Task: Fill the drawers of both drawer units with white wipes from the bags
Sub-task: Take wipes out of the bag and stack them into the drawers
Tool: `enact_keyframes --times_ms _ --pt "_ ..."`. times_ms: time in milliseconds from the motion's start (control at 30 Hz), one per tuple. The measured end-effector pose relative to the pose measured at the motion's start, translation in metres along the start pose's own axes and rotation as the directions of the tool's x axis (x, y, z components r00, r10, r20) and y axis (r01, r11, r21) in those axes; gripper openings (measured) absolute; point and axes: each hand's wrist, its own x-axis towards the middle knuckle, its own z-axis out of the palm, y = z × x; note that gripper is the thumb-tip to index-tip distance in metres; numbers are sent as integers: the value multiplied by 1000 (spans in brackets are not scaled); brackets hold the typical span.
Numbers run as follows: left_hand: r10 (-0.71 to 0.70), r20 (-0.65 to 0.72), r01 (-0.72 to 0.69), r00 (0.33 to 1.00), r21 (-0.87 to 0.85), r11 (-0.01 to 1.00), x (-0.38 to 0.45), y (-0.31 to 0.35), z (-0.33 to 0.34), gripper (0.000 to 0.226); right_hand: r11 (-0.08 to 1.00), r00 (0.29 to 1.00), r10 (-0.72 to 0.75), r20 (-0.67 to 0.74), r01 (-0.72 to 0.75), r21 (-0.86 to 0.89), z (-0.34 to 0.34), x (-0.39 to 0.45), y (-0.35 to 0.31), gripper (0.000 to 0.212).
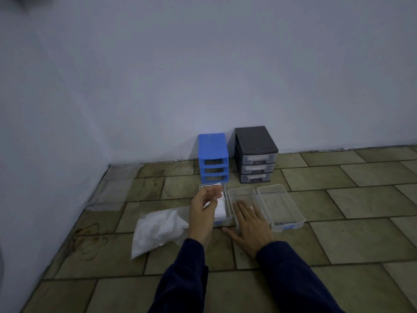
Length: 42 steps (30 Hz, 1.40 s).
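Note:
Three clear drawers lie on the tiled floor in front of the blue drawer unit [213, 154], whose slots stand empty. The left drawer [226, 201] holds a stack of white wipes [221, 210]. My left hand [203, 211] hovers over it, fingers curled, pinching what looks like a white wipe. My right hand [250, 224] lies flat, fingers straight, inside the middle drawer [242, 192], with a bit of white showing under the fingertips. The right drawer [281, 205] looks empty. A clear bag of white wipes [158, 232] lies left of my left wrist. The black drawer unit [256, 154] has its drawers in.
The units stand against a pale wall, near the room's corner on the left. Flat, empty-looking clear bags [112, 188] lie on the floor by the left wall. Bare tiles stretch to the right and towards me.

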Motion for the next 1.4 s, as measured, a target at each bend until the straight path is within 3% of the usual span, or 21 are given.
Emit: enact_keyframes --times_ms 167,333,400,500,567,667,767,833,867,967,1100,1233,1400 --pt "31 2 -31 1000 16 999 -1 7 -5 35 999 1000 9 -9 -9 35 -2 5 5 142" --pt "44 -22 -43 999 59 997 2 7 -22 31 995 993 -43 -114 52 80 -15 -4 -3 125" --pt "44 -38 -41 998 71 997 2 7 -31 29 974 983 -72 -168 105 199 -20 -8 -13 105" --pt "63 -52 -58 997 94 994 -3 10 -48 27 922 943 -116 -313 219 319 -21 -12 -29 41" --pt "45 -64 -35 997 156 987 -6 11 -61 24 906 920 -154 -362 277 321 -21 -12 -39 23" --pt "39 -180 37 983 398 916 -9 0 -85 25 907 931 -190 -312 288 307 -19 -11 -49 23" --pt "-2 -361 236 933 607 759 -3 -18 -108 26 891 907 -218 -361 336 305 -14 -6 -57 16" --pt "-96 -424 386 900 676 628 -3 -26 -117 45 870 917 -207 -342 332 364 -12 -4 -60 18" --pt "-150 -448 440 881 661 609 -4 -29 -120 56 852 932 -193 -306 314 420 -13 -4 -62 20" --pt "-283 -479 532 831 536 656 -8 -28 -124 81 716 975 -144 -170 221 662 -14 -3 -70 25" --pt "-383 -413 528 826 332 781 -12 -24 -128 65 473 987 -155 -35 105 875 -10 -1 -79 44" --pt "-383 -426 477 820 138 868 -12 -25 -133 47 420 979 -199 -52 133 898 -5 3 -82 69" --pt "-364 -452 434 814 59 899 -10 -18 -141 30 419 965 -249 -82 183 889 -17 5 -70 74"
